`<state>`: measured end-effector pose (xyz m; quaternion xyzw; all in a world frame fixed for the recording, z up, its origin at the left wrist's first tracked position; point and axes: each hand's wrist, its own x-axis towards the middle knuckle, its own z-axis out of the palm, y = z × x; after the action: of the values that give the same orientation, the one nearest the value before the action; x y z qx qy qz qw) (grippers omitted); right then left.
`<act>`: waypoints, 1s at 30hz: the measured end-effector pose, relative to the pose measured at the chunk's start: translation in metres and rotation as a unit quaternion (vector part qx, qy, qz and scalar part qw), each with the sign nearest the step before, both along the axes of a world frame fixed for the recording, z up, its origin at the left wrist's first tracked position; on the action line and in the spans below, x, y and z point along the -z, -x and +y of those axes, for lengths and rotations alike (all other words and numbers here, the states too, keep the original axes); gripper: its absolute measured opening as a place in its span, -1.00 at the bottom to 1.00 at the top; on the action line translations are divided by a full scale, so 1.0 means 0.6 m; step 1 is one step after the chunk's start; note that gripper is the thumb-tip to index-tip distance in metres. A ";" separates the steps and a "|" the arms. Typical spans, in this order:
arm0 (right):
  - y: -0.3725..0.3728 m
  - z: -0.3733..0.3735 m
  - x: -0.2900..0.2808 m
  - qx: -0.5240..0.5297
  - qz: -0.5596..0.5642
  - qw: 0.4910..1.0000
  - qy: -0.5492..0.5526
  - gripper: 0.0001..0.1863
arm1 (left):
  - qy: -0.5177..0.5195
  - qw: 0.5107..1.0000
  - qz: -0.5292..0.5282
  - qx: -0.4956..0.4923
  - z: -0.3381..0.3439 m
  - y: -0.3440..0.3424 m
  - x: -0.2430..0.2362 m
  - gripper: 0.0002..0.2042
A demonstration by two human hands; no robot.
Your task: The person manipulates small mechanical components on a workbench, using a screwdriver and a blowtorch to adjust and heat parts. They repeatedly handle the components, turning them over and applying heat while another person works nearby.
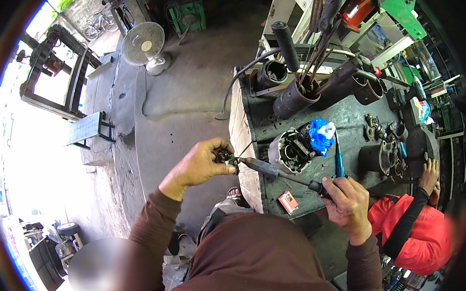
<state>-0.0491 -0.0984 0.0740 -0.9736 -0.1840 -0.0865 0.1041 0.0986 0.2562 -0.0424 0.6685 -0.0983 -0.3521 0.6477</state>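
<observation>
My left hand is closed around a small dark metal part, with a thin dark wire rising beside it. My right hand grips the black handle of a long tool like a soldering iron, with a thick grey barrel; its tip meets or nearly meets the part in my left hand. On the dark bench just beyond are an open metal housing with parts inside, a crumpled blue plastic bag, a blue-handled tool and a small red packet.
Metal tubes holding rods stand at the bench's back; flanged parts lie at right. A person in red works at the right, hand on the bench. A fan, low bench and bicycle are at left.
</observation>
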 end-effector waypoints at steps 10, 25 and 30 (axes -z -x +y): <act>0.040 0.057 0.017 0.111 0.013 0.991 -0.077 -0.50 | -0.033 0.960 -0.184 -0.209 -0.048 0.058 0.025 -0.54; 0.064 0.089 0.019 0.163 0.005 0.978 -0.128 -0.47 | 0.066 0.889 -0.268 -0.365 -0.095 0.083 0.031 -0.60; 0.061 0.087 0.013 0.149 -0.014 0.983 -0.105 -0.47 | 0.058 0.912 -0.234 -0.333 -0.084 0.079 0.027 -0.59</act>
<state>-0.0855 -0.0464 0.0663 -0.9725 -0.0284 -0.1331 0.1890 0.0513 0.2056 -0.0583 0.6869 -0.0388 0.0570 0.7235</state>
